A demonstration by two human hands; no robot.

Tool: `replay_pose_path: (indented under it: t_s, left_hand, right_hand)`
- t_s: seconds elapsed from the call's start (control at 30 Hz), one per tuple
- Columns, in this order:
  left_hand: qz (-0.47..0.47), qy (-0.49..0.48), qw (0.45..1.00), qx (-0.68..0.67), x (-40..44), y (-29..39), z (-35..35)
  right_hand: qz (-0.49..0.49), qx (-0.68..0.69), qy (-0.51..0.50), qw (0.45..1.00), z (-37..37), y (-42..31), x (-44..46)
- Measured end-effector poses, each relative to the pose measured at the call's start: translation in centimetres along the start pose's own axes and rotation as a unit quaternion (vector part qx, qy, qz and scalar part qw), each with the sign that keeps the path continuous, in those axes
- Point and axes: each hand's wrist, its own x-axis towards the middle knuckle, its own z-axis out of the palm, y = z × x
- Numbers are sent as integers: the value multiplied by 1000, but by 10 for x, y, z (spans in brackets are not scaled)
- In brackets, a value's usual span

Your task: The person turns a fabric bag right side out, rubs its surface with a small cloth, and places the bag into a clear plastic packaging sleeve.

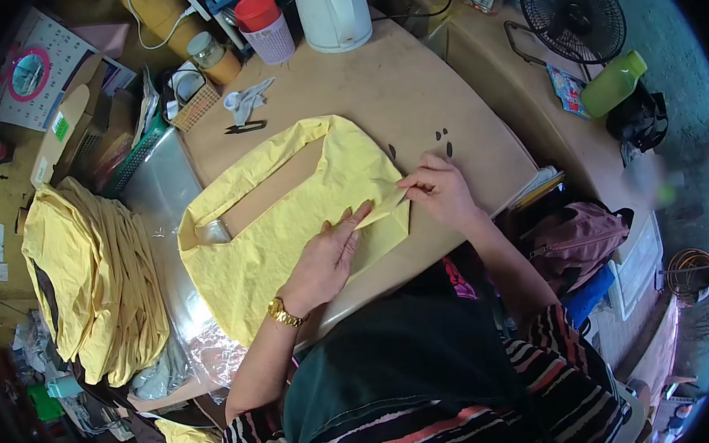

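Observation:
A yellow fabric bag [279, 219] with a wide shoulder strap lies on the brown work table. My left hand [324, 261], a gold watch on its wrist, rests on the bag's lower middle with fingers stretched out flat against the cloth. At the bag's right end my right hand [439, 190] pinches the fabric edge between thumb and fingertips, drawing up a small fold. Just beyond that hand, several small dark pieces [447, 149] lie on the table. Black thread snips [245, 127] sit above the strap.
A tall stack of folded yellow fabric [97, 279] stands at the left beside clear plastic sheets [183, 260]. Along the back are a white kettle [332, 11], a red-lidded cup [264, 29] and a wicker basket [194, 105]. A black fan [573, 11] and green bottle [614, 84] stand right.

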Motion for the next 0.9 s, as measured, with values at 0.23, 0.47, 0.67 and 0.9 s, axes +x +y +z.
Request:
replay_pose_path:
  t_s: [0.23,0.47,0.67,0.9]
  left_hand:
    - [115,50,939,321,-6,-19,48]
    - [68,15,939,338,-13,-15,49]
    - [11,340,885,318,-122,-63,-2]
    - [-171,312,845,400,-169,-174,20]
  right_hand:
    - [-113,-435,-90,889,-18,-20,2]
    - [-111,-220,-102,964,76,-69,20]
    - [-118,-364,-169,908,67,-36,26]
    - [-138,-400,-171,890,65,-29,23]
